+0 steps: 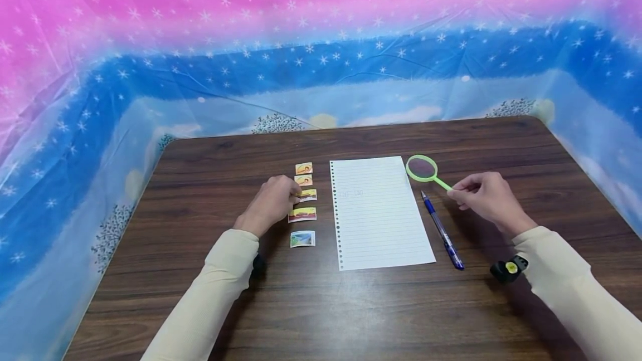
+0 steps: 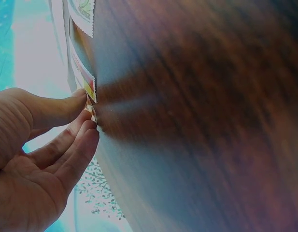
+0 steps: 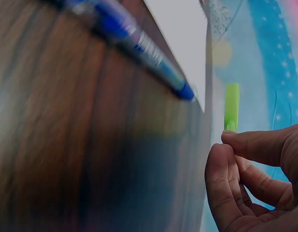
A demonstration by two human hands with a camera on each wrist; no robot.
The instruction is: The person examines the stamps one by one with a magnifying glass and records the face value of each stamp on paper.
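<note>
My left hand (image 1: 271,200) is over a column of several postage stamps. Its thumb and fingertips pinch the left edge of a yellow and red stamp (image 1: 308,195), third from the top. In the left wrist view, a stamp edge (image 2: 93,115) shows between the thumb and fingers. My right hand (image 1: 489,199) pinches the handle end of a light-green magnifying glass (image 1: 422,167) between thumb and forefinger. Its lens is by the top right corner of a lined sheet of paper (image 1: 381,222). The right wrist view shows the green rim (image 3: 232,104) edge-on.
A blue pen (image 1: 442,230) lies between the paper and my right hand. Two orange stamps (image 1: 303,169) lie above the pinched one; a larger yellow-red stamp (image 1: 302,214) and a landscape stamp (image 1: 302,239) lie below. The dark wooden table (image 1: 200,183) meets a snowflake-patterned cloth (image 1: 281,71).
</note>
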